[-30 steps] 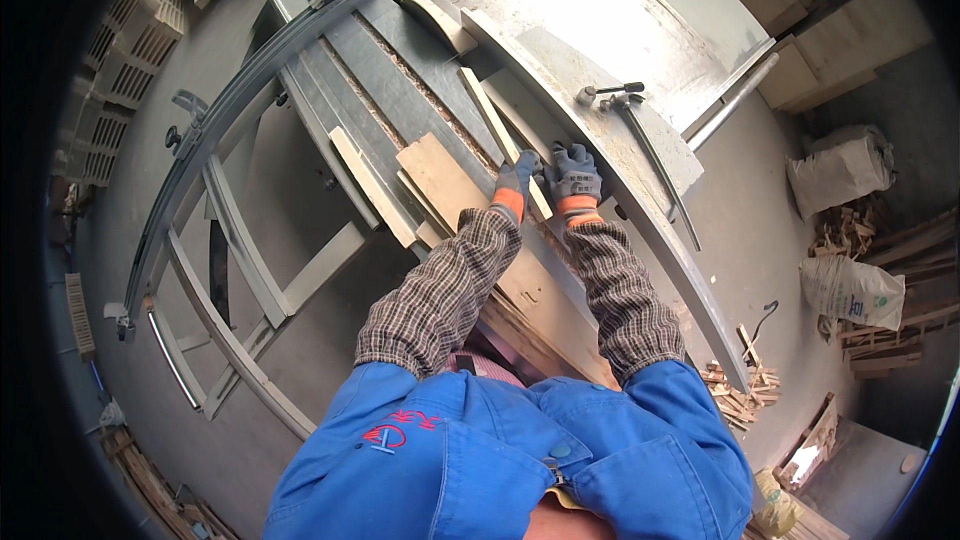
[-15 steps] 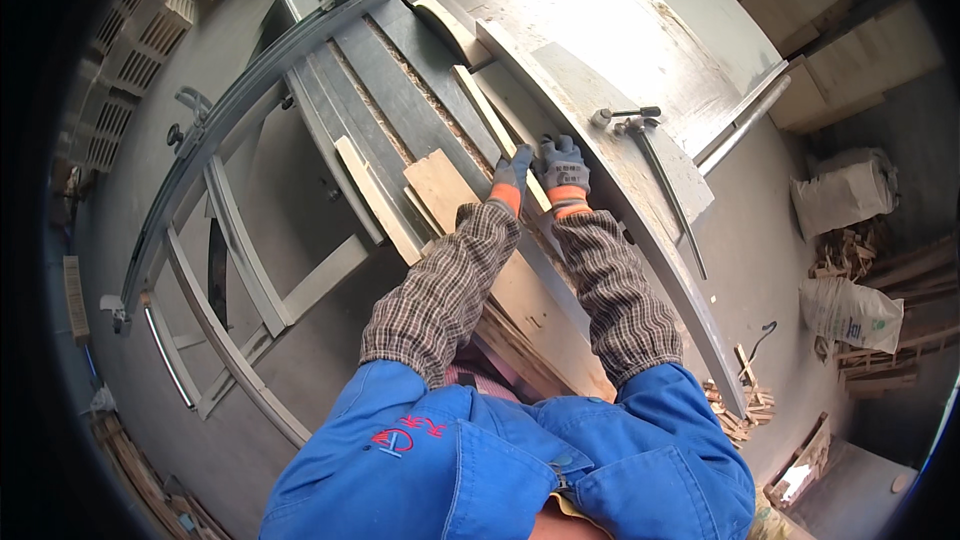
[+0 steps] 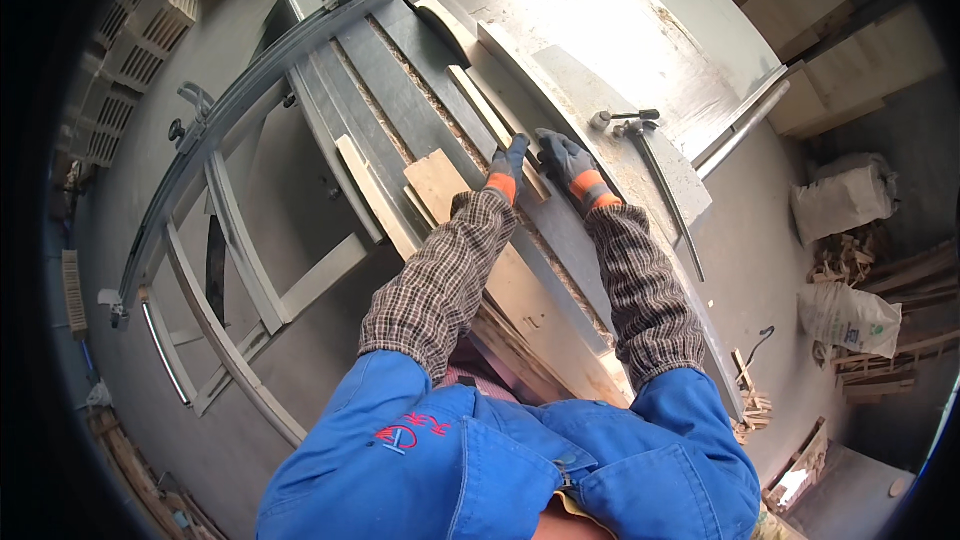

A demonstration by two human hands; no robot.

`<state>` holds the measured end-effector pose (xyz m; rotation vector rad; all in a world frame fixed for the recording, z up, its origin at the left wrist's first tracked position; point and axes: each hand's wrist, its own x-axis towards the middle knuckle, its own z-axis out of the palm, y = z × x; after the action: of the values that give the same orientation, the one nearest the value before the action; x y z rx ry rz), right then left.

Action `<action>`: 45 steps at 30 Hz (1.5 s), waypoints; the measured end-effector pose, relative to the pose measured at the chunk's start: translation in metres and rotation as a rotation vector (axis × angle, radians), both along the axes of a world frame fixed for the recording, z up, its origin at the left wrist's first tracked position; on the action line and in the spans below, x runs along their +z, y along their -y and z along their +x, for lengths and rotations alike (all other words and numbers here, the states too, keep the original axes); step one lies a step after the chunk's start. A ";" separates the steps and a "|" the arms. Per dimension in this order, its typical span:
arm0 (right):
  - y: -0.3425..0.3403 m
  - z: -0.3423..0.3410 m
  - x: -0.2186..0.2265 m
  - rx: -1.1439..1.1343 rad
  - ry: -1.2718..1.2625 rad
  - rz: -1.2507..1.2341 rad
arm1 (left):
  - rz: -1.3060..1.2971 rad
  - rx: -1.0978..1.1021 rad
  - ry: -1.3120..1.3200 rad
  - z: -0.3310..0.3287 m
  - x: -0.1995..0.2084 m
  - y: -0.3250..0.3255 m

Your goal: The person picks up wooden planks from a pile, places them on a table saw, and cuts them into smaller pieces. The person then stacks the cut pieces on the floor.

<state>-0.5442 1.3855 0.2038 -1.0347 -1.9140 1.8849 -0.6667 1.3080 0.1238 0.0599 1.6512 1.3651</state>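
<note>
My left hand point(image 3: 508, 168), in a grey glove with an orange cuff, is closed at the left side of a narrow wooden strip point(image 3: 480, 105) on the saw table point(image 3: 400, 75). The fingers' undersides are hidden. My right hand point(image 3: 568, 160), gloved alike, is just right of the strip with its fingers stretched out toward it, beside the metal fence point(image 3: 545, 80). It appears to hold nothing. Left of the left hand lie wider wooden boards point(image 3: 438, 185). Another long strip point(image 3: 375, 195) runs along the table's left edge. The saw blade cannot be made out.
A curved wooden piece point(image 3: 450, 30) lies farther up the table. A clamp lever with a rod point(image 3: 640, 125) stands right of the fence. A metal side frame point(image 3: 240, 250) extends left. Bags point(image 3: 850, 315) and wood scraps point(image 3: 900, 345) are on the floor at right.
My right hand has drawn back from the strip and turned, its wrist shifting right with the forearm. The left hand is nearly in place, and the strip has shifted slightly.
</note>
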 end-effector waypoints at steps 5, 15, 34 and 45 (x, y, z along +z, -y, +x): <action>0.057 0.014 0.023 0.191 0.066 0.667 | 0.023 -0.003 0.028 0.001 -0.005 -0.006; 0.109 0.159 0.084 -0.332 -0.089 -0.416 | 0.229 -0.047 0.187 -0.007 0.031 0.006; 0.130 0.191 0.027 -0.571 -0.056 -0.208 | -0.110 -0.137 -0.313 -0.009 0.029 -0.008; 0.110 0.182 0.047 -0.498 0.095 -0.088 | -0.308 -0.748 -1.135 -0.053 0.071 0.013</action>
<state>-0.3620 1.2755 0.2510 -1.4860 -1.4442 1.6622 -0.7193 1.2953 0.1945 1.3240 2.3351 0.4314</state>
